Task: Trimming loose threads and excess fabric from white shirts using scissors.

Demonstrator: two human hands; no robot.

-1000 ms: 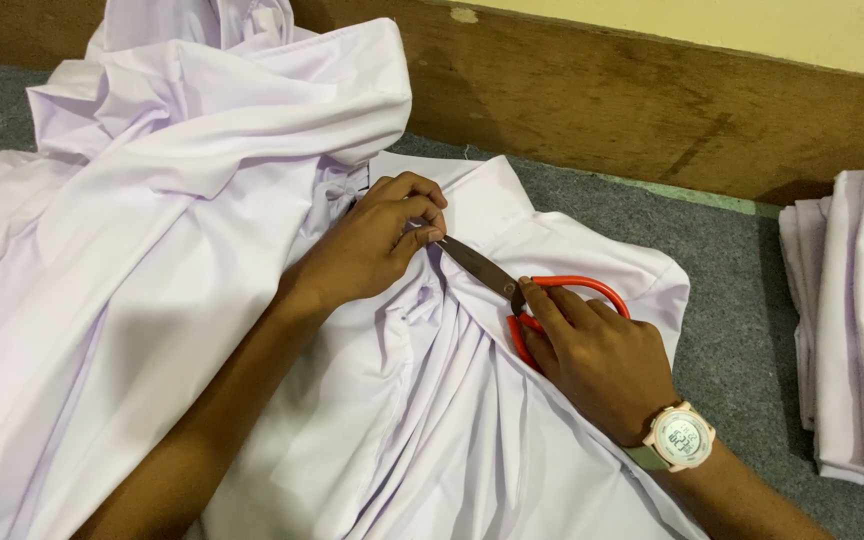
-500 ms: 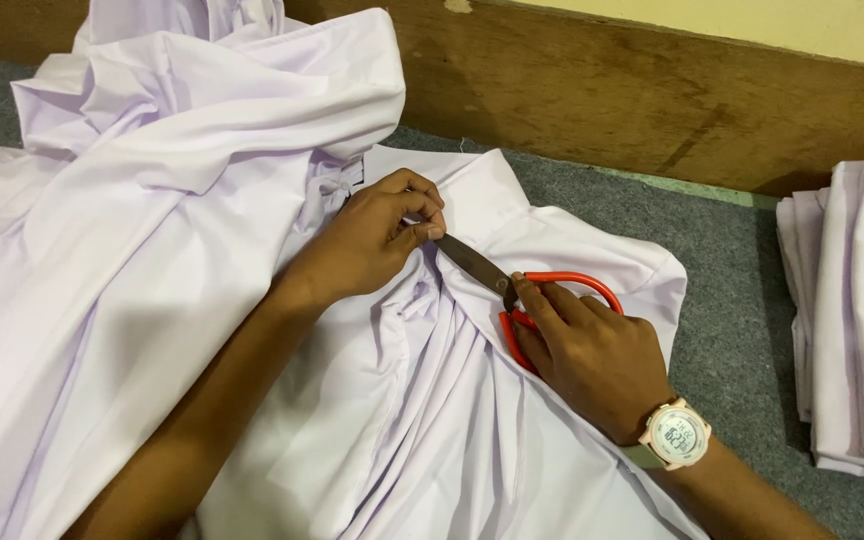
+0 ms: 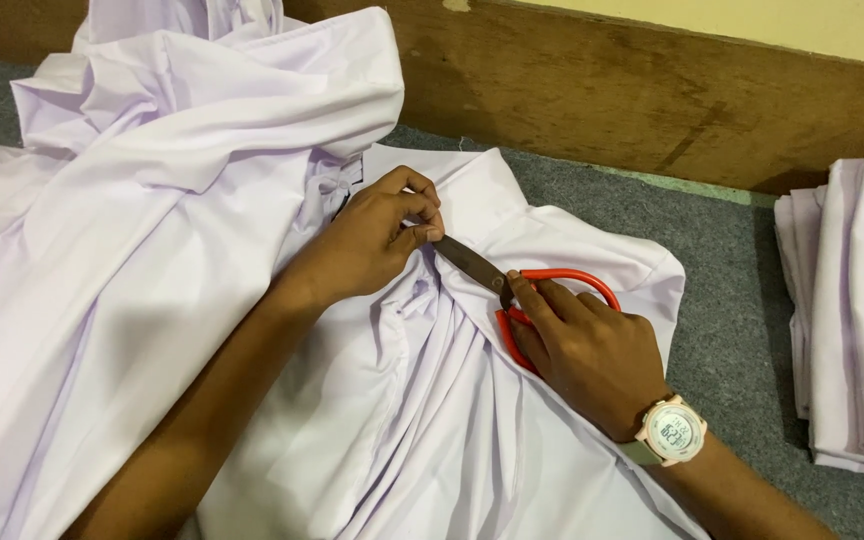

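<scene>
A pale lilac-white garment (image 3: 152, 250) lies crumpled over a grey carpeted surface. My left hand (image 3: 372, 240) pinches a small bit of the cloth near a seam, fingertips closed together. My right hand (image 3: 587, 350), with a pale wristwatch (image 3: 670, 432) on the wrist, grips red-handled scissors (image 3: 512, 290). The dark blades point up-left and their tips meet the pinched cloth right at my left fingertips. The blades look closed or nearly so.
A stack of folded pale garments (image 3: 852, 310) sits at the right edge. A brown wooden board (image 3: 652, 100) runs along the back below a yellow wall. Grey carpet (image 3: 732, 270) shows between the garment and the stack.
Both hands and the scissors hold almost the same pose throughout; the view has shifted slightly, and the blade tips stay at the pinched cloth.
</scene>
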